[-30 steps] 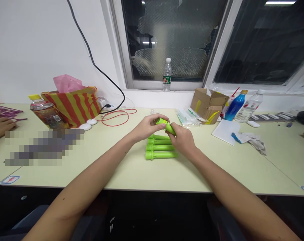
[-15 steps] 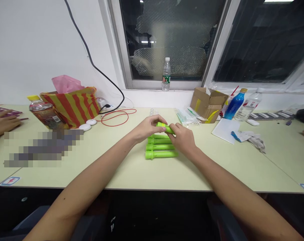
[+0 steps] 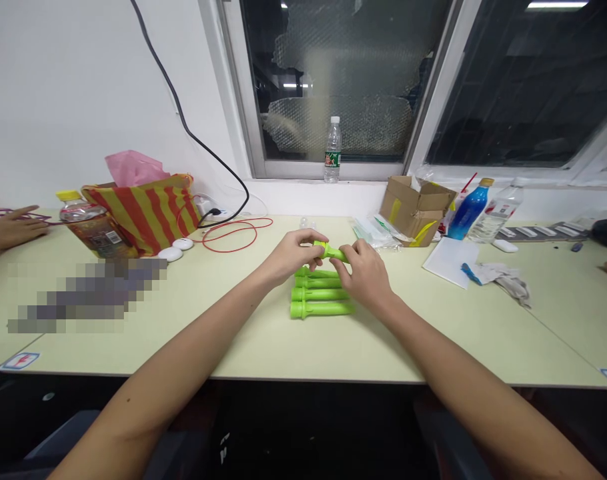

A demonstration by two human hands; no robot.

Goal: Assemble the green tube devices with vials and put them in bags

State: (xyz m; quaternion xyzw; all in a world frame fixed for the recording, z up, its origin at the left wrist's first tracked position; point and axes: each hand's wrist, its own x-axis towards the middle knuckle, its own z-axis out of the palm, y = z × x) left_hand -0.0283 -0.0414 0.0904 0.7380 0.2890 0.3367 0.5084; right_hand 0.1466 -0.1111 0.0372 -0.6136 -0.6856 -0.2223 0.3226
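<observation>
"One green tube is up off the tabletop. Who has it?"

"The left grip is wrapped round its thicker end, and the right grip pinches the other end between thumb and fingers. Both are closed on that same tube."

"Where exactly is it?"

"Above the middle of the tabletop, just beyond a row of four more green tubes. It slopes a little, lower toward the right grip."

"How do those four lie?"

"Flat, side by side, with their wider ends pointing left. The farther ones are partly covered by the person's fingers."

"What stands over on the left?"

"A red-and-yellow striped bag with something pink poking out of its top, and a yellow-capped bottle just beside it. Two white round objects sit near the bag, and a red cable lies in loops to their right. A pixelated patch hides whatever is nearer the front. At the far left rests a co-worker's hand."

"And on the right?"

"An opened cardboard box near the wall, clear plastic packets beside it, then a blue bottle and a clear bottle next to each other. Nearer the front are a white sheet and a crumpled, glove-like cloth."

"Anything by the window?"

"One small water bottle with a green label, standing upright."
</observation>
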